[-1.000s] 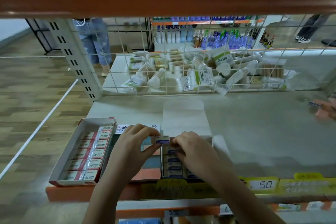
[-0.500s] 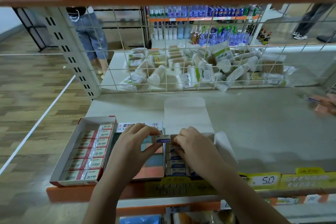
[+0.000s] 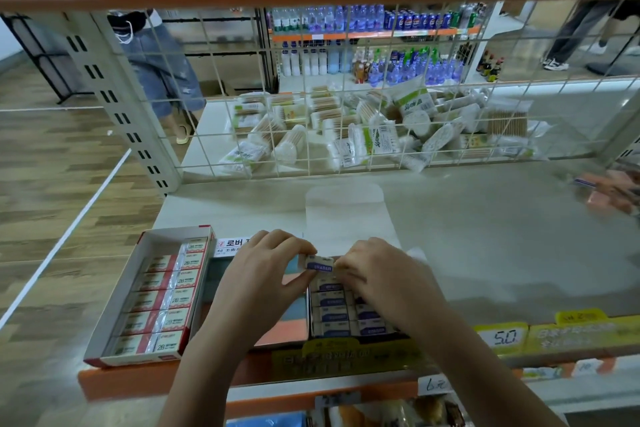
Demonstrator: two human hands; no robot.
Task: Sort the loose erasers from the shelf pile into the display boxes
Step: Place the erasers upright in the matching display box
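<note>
- Where the grey shelf (image 3: 467, 236) ends at the back, a white wire grid (image 3: 346, 121) stands, and packs of cotton swabs (image 3: 346, 128) lie in a heap behind it.
- Past the grid is a shop with a wood floor (image 3: 52, 156) and racks of bottles (image 3: 363, 42).
- At the shelf's front edge are yellow price tags (image 3: 505, 338); one says 5.0.
- Both hands are close together over the middle box (image 3: 341, 312). The left hand (image 3: 263, 277) pinches a small white eraser (image 3: 319, 264) with a blue band, just above the box's back end.
- The right hand (image 3: 377, 274) has curled fingers touching the eraser's other end and the erasers in the box; I cannot tell if it grips.
- A red and white box (image 3: 152, 295) of 2B erasers sits to the left, its far end not filled.
- At the far right edge, a pink blurry pile (image 3: 609, 189) is cut off and too fuzzy to name.
- Two people show only as legs.
</note>
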